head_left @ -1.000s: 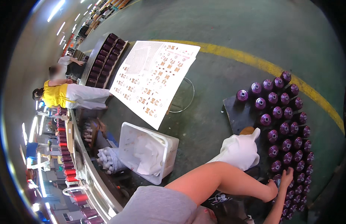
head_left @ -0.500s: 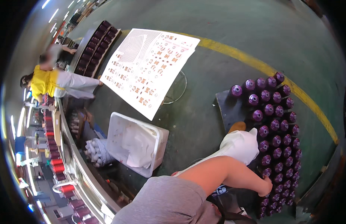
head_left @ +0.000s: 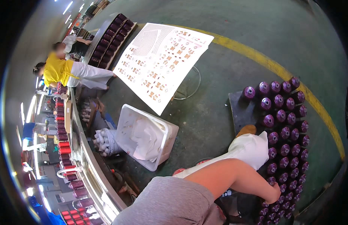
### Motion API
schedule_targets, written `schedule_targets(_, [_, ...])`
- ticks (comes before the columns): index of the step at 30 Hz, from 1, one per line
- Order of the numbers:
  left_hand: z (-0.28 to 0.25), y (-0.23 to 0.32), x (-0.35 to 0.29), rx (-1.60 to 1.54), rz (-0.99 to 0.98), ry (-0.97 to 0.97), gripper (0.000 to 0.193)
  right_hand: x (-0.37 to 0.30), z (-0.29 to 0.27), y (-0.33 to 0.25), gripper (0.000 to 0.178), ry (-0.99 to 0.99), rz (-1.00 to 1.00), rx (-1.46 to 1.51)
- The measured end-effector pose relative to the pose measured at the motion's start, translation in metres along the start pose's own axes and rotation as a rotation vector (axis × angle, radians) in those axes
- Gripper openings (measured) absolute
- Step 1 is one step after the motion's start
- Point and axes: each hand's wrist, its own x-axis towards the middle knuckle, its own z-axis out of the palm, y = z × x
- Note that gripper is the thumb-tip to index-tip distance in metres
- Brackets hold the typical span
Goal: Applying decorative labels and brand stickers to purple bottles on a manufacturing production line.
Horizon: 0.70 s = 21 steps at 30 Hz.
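My left hand reaches down at the left edge of a dense block of glossy purple bottles with narrow, pale-ringed necks. Its fingers are curled around one of these bottles, and the knuckles hide most of the grip. The bottles stand upright in close rows on a dark flat board, part of which shows bare at the far left corner. My left forearm crosses over my leg in white trousers, with a brown shoe beside the board. My right hand is not in view.
A white plastic bin with paper sheets stands left of my leg. Behind it, a large printed sheet lies over a round-framed stand. A conveyor line carries red and purple pieces. Two people work near a rack of dark purple pieces.
The whole view has shifted, so the scene sits further right. My left hand stays at about the same place among the bottles, its fingers still curled down.
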Motion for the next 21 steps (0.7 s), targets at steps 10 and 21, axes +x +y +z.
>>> schedule_targets(10, [-0.026,-0.015,-0.015,-0.148,0.051,0.171,0.029,-0.218,0.094,-0.044,0.023,0.118,0.307,0.131])
schedule_targets(21, [-0.031,0.002,0.076,-0.015,0.266,0.036,0.044,-0.275,0.387,-0.254,0.026,0.487,0.613,0.761])
